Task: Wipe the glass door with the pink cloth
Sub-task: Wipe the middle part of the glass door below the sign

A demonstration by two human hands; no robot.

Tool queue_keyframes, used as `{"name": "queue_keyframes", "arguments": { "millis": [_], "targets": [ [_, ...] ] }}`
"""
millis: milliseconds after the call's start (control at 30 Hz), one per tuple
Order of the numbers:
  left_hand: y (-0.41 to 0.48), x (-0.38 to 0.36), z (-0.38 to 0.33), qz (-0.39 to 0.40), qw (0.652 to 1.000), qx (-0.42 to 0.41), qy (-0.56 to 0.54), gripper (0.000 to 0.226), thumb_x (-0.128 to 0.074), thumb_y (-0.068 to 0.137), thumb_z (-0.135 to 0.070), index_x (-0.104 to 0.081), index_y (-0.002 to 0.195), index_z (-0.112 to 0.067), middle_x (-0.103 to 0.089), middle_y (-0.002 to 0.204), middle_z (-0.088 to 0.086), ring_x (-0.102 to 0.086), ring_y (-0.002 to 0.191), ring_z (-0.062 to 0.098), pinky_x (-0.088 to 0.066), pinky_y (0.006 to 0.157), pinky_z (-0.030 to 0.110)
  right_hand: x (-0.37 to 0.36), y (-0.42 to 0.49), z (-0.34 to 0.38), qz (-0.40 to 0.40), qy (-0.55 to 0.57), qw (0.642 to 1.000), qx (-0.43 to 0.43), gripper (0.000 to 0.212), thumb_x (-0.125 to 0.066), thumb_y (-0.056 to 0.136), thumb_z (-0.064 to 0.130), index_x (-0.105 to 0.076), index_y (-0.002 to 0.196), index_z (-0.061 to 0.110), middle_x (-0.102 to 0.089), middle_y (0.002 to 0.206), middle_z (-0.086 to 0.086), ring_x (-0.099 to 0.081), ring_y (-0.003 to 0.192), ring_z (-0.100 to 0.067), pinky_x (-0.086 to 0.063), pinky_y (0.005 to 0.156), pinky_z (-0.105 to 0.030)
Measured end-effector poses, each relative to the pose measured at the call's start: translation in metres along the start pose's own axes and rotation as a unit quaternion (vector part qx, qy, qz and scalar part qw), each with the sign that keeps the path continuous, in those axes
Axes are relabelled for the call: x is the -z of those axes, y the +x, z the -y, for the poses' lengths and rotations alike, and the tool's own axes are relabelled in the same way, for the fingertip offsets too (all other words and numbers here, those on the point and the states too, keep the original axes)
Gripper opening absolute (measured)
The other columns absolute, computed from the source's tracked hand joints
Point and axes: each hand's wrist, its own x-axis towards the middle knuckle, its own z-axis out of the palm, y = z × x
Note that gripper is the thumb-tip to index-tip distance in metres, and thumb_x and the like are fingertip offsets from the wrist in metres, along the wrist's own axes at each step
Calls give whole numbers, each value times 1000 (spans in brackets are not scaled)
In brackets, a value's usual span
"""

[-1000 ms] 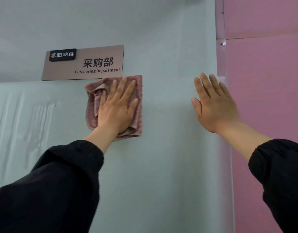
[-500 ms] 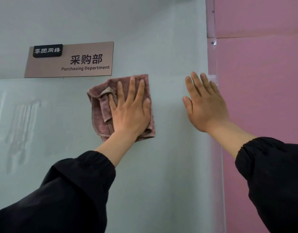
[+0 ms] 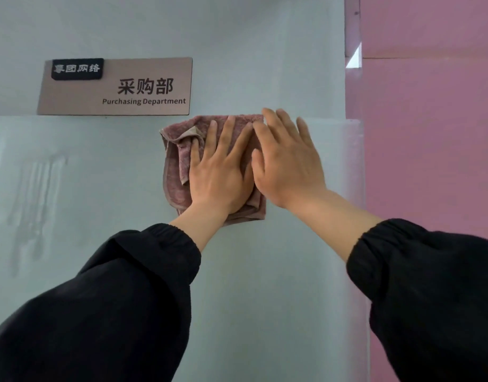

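The folded pink cloth lies flat against the frosted glass door, just below the sign's right end. My left hand presses on it, palm flat and fingers spread, holding it to the glass. My right hand is right beside the left one, open and slightly blurred. Its thumb side overlaps the cloth's right edge. Both arms wear black sleeves.
A brown "Purchasing Department" sign is fixed to the glass at upper left. Wet streaks run down the pane at the left. The door's right edge meets a pink wall.
The cloth and my left hand slid right across the glass, from under the sign to past its end. My right hand moved left from the door's edge up against the cloth.
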Motion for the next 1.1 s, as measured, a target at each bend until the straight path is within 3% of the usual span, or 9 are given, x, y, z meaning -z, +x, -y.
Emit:
{"name": "queue_keyframes", "arguments": {
  "millis": [100,267,600,767,1000,1100],
  "targets": [
    [2,3,12,0,1000,8,3,55,-24,99,-49,-6,152,-43,2,163,-9,6,149,17,-3,118,49,-10,7,15,36,19,998,-49,52,-37,99,25,-31,148,6,-19,159,-12,-13,148,-30,-10,120,-42],
    [4,8,39,-3,1000,2,16,59,-24,98,-53,-7,153,-41,1,163,-9,4,150,18,0,118,48,-28,-2,21,81,32,994,-67,57,-29,103,31,-15,153,9,-8,163,-7,-2,150,-25,-4,120,-37],
    [-1,31,143,3,999,18,48,60,-19,95,-54,-8,153,-40,0,163,-9,0,150,18,-3,118,49,-31,-10,11,101,-16,993,-53,60,-28,103,33,-5,155,11,1,163,-3,4,150,-20,5,117,-30],
    [-6,47,201,6,996,66,61,56,-26,100,-48,-8,153,-39,0,163,-10,-1,150,19,-6,117,54,-31,-8,24,120,-40,988,-83,66,-28,102,37,-2,154,7,6,163,-7,8,150,-24,4,119,-37],
    [-4,38,181,3,996,84,44,59,-22,99,-45,-6,155,-30,1,163,-4,2,149,31,-5,117,57,-46,4,74,124,-45,991,-16,69,-30,100,44,-3,155,12,7,163,-4,10,149,-26,5,119,-43],
    [-3,33,155,4,998,31,58,63,-15,95,-49,-8,155,-30,-1,163,-5,1,149,31,-5,115,57,-61,7,89,124,-44,991,-16,68,-26,100,48,-2,155,16,7,163,-3,11,149,-27,6,119,-45]
  ]
}}
